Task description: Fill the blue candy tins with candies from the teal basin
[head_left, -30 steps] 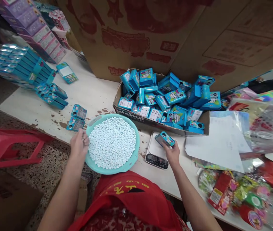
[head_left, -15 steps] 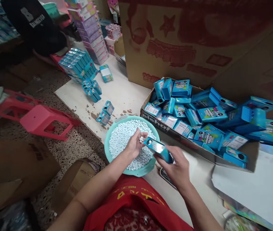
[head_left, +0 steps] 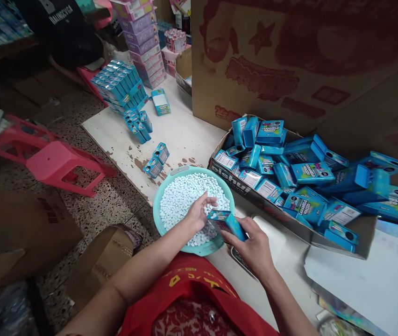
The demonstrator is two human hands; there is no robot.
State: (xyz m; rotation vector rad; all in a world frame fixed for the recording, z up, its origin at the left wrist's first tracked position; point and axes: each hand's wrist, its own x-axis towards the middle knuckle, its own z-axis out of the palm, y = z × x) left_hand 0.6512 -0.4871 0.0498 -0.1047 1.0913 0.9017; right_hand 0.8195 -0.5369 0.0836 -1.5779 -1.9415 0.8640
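Observation:
Over a mint-green basin (head_left: 157, 215) heaped with small white candies (head_left: 181, 196), my left hand (head_left: 197, 214) is cupped, fingers curled around a few candies. It is close beside the end of a small blue candy box (head_left: 232, 225). My right hand (head_left: 255, 245) grips that box from the right, tilted over the basin's right side. The box's end near my left fingers is partly hidden by them.
A long carton (head_left: 251, 193) full of blue boxes lies at the right, before a big brown carton (head_left: 248, 84). Two small blue boxes (head_left: 156, 160) stand beyond the basin, with a stacked blue block (head_left: 120, 86) farther back. A red stool (head_left: 59, 161) is at left.
The blue box in my right hand has turned, so its printed side faces differently, and its near end has dipped slightly. My left hand stays beside it. The view has shifted a little.

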